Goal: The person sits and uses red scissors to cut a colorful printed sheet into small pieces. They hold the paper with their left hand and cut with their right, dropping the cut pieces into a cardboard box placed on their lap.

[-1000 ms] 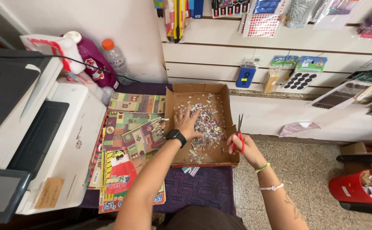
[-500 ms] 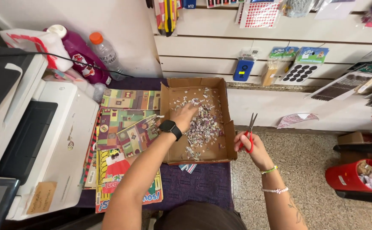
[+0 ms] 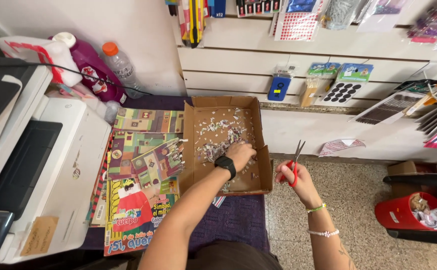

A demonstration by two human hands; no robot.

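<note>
Your left hand (image 3: 240,151), fingers curled down, rests among the paper scraps (image 3: 218,145) in the shallow cardboard box (image 3: 196,165), whose walls contain them. Your right hand (image 3: 293,177) grips red-handled scissors (image 3: 294,160) right of the box, blades pointing away from you.

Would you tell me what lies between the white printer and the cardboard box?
In the head view, colourful printed sheets lie overlapping on the table between the white printer and the shallow cardboard box.

A white printer (image 3: 53,165) sits left of colourful magazines (image 3: 138,185), bottles (image 3: 103,65) behind, red bin (image 3: 403,215) right.
</note>
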